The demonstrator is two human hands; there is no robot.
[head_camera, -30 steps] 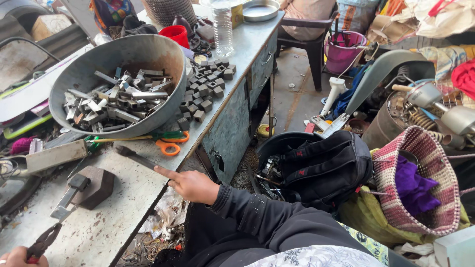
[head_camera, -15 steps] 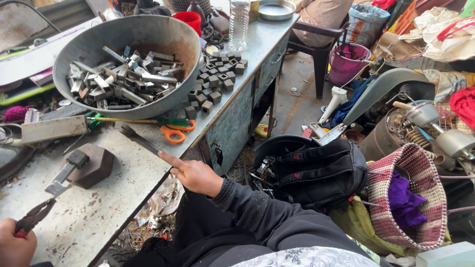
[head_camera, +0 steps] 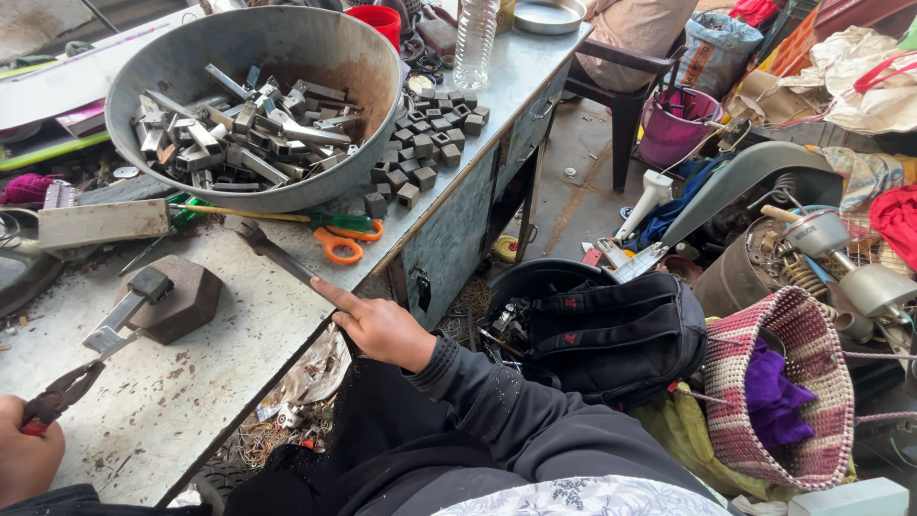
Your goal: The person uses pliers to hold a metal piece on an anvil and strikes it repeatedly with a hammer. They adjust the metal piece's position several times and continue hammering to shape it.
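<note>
Scratched grey workbench [head_camera: 191, 382]; left hand [head_camera: 24, 459] clamped on dark pliers [head_camera: 62, 394], right hand [head_camera: 377, 325] on file [head_camera: 277, 253]

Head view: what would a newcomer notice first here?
The big metal bowl full of cut metal pieces, at the far end of the workbench. Nearer, the left hand holds pliers gripping a metal strip on a block, and the right hand touches a flat bar.
</note>
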